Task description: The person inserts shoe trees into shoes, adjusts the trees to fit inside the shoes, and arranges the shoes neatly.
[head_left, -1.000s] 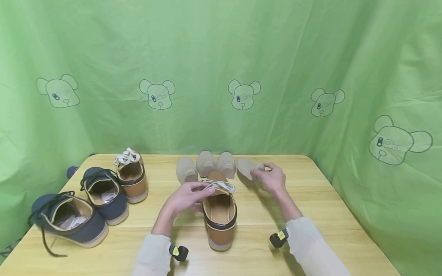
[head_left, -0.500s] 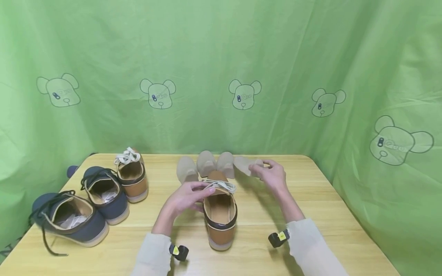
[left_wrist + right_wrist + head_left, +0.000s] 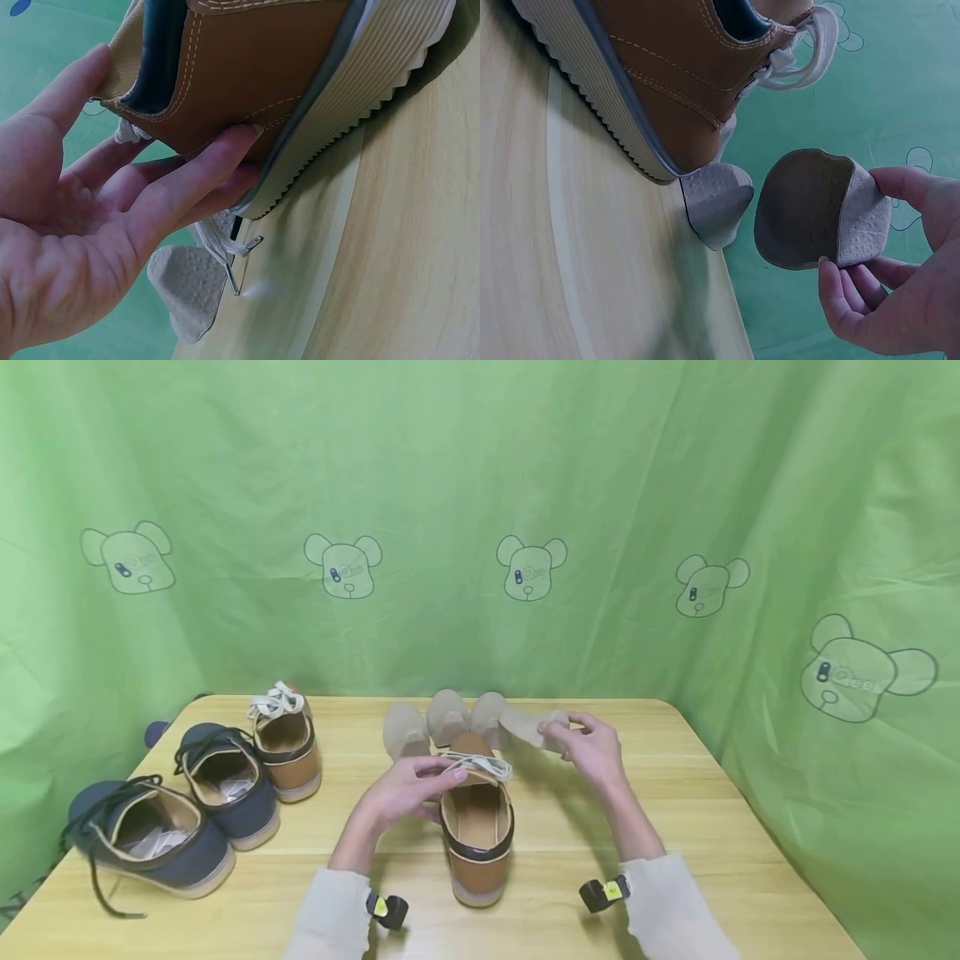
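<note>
Here's the grey molded insert (image 3: 802,214), up off the table (image 3: 750,860), apart from the brown shoe (image 3: 480,867) — thumb and fingers of the right hand (image 3: 591,752) pinching its edges. The left hand (image 3: 405,792) steadies that upright shoe, thumb at the opening, fingers along the side. Positioning looks like the step in hand — next calls for a light grip. Three more inserts (image 3: 405,727) sit beyond.

Green cloth (image 3: 435,460) hangs behind a pale wood-grain table (image 3: 675,793) and along both its sides. Line-drawn animal heads (image 3: 347,568) with round ears are spaced across the cloth, the largest at the right. Loose folds (image 3: 772,502) crease it, and the light on it is brightest at the left.
</note>
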A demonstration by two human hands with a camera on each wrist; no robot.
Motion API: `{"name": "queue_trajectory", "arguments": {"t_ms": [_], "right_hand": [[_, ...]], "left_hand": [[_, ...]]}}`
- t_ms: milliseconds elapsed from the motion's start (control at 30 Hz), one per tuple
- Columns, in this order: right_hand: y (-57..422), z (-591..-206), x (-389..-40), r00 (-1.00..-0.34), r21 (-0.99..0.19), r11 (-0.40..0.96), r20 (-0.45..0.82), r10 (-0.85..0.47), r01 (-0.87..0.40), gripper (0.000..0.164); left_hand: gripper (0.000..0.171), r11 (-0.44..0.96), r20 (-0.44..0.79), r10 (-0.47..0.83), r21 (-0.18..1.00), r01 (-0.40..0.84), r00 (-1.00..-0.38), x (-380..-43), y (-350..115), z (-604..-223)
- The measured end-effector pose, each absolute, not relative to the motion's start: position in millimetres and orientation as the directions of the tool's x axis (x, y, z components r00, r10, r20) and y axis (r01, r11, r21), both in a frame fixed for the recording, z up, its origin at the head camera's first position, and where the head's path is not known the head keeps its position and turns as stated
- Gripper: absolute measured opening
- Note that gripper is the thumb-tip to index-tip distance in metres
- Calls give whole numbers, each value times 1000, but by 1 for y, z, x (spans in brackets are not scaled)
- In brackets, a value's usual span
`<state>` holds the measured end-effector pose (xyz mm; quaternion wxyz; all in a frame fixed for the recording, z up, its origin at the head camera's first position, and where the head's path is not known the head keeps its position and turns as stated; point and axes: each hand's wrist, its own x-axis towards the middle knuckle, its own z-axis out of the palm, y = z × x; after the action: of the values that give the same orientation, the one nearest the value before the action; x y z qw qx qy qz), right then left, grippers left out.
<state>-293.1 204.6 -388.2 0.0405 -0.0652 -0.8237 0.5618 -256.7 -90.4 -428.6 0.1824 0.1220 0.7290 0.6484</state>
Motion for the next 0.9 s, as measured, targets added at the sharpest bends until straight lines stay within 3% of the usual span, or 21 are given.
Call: {"name": "queue_trajectory", "arguments": {"t_ms": [633,900], "right_hand": [[202,-385,-275,-984,-935,352,35,172,28,55],[202,-382,-265,-980,-947,319,22,198,43,59]], "left_hand": [[54,125,-105,412,990,-58,-905,-256,-91,-427],[56,117,-110,415,991,-66,-903,-256,-91,-428]]}}
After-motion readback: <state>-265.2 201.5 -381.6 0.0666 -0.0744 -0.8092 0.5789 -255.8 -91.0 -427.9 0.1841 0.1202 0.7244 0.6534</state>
